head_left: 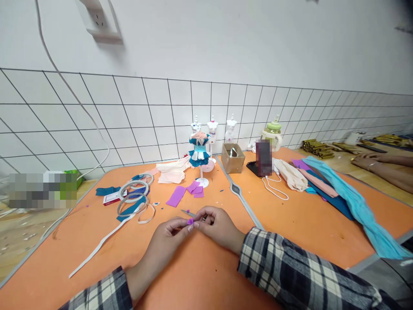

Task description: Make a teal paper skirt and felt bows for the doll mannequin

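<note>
Sleeves, one pair, long, plaid: black, dark blue-grey and cream checks. Left sleeve [101,293], bottom left of frame: dark band at the wrist edge. Right sleeve [297,269], lower right: longer visible run, soft creases, cream squares near the wrist. Left hand [169,239], right hand [219,226], lower centre: bare.

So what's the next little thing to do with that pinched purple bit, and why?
Maybe squeeze the purple bit firmly in the left grip: it looks bunched up, and could spring open if the right grip, close against it, let go.
</note>
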`<state>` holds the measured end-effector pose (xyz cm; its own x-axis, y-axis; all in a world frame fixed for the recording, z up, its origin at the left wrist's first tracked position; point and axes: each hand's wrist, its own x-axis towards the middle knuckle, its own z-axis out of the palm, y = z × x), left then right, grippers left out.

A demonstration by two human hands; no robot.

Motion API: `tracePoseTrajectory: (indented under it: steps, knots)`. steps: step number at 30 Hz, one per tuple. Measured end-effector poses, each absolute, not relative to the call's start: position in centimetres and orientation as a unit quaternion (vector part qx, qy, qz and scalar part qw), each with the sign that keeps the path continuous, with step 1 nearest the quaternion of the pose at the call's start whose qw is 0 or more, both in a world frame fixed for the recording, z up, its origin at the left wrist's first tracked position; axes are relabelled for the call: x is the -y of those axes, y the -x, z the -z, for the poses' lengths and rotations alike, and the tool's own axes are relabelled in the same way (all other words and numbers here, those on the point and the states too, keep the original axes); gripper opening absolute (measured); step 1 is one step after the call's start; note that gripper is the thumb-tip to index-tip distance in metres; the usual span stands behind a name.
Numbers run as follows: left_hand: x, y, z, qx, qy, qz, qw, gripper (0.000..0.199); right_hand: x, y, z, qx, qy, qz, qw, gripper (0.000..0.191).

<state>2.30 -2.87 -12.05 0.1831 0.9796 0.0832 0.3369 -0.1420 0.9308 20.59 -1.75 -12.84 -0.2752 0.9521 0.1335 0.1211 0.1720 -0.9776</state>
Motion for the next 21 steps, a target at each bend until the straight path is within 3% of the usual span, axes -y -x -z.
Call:
tracePoseTrajectory:
  steps: [8, 14, 21]
  knots:
    - [2.61, -2.76, 11.87, -0.507, -0.640, -0.410, 0.406, 0.024, 1.84, -20.26, 12.90, 0.585, 0.406, -0.521, 0.470, 0.019]
    - [2.48, -2.90, 12.23, -0.494, -0.669, -0.396, 0.390, 0.022, 1.90, -20.92, 12.82, 0.509, 0.395, -0.630, 0.433, 0.029]
    - [2.51, -2.63, 12.31, -0.467, -0.691, -0.368, 0.410, 0.020, 2.10, -21.11, 12.31, 0.518, 0.409, -0.632, 0.405, 0.024]
